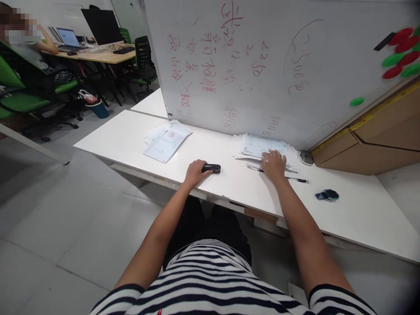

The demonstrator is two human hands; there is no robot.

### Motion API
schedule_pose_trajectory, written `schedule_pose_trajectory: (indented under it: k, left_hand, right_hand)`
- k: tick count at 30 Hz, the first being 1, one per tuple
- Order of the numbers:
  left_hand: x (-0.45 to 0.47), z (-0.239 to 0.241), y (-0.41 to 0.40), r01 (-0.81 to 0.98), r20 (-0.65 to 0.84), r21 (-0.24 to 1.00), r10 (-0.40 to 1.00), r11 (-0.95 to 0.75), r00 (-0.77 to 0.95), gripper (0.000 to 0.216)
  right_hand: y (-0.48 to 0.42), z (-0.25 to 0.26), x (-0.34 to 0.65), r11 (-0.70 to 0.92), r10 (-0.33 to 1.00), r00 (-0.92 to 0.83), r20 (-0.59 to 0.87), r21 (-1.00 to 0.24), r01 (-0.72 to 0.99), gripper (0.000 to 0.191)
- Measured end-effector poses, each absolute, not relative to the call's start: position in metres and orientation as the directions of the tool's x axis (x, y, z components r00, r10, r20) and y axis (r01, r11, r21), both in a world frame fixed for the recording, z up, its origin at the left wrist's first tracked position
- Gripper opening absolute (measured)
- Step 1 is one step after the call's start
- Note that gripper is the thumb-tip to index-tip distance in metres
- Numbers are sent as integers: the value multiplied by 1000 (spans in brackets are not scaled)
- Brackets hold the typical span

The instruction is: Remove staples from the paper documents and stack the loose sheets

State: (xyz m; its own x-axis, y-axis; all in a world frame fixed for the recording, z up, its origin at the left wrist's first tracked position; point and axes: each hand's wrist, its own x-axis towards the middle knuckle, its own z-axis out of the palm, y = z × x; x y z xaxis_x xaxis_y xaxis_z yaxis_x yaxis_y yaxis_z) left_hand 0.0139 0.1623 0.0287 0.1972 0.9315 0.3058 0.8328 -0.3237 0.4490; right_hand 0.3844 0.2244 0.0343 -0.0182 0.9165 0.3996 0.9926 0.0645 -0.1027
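My left hand (196, 173) is closed round one end of a black stapler (211, 168), which rests on the white desk near its front edge. My right hand (274, 165) lies with spread fingers on the lower edge of a loose stack of papers (259, 145) at the foot of the whiteboard. Passing beneath that hand, a dark pen (298, 180) lies on the desk, partly hidden. Farther left, a second pile of papers (169, 141) is fanned out, its top sheet bearing a red round stamp.
A dark smartwatch (327, 195) lies on the desk (357, 214) to the right. Behind the desk stands a whiteboard (210, 65) with red writing and magnets. Cardboard (390, 131) leans at the right. A person (26, 43) sits at another desk, upper left.
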Motion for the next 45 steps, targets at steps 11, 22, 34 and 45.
schedule_pose_trajectory:
  k: [11,22,34,45]
  left_hand:
    - [13,27,166,823,299,472,936,-314,185,35]
    - [12,33,152,715,339,573,910,-401,239,61]
    - [-103,36,219,883,326,382,854,273,-405,59]
    - [-103,31,216,860,327,356,813,366,-482,37]
  right_hand:
    - [239,47,405,193,966,-176,190,-72,979,32]
    - [173,42,353,147,962,-139,236,-19,989,52]
    - [59,9,314,-22,991,45,125,-178,984,54]
    - [62,8,315,-28,985,60,162,-191,981,53]
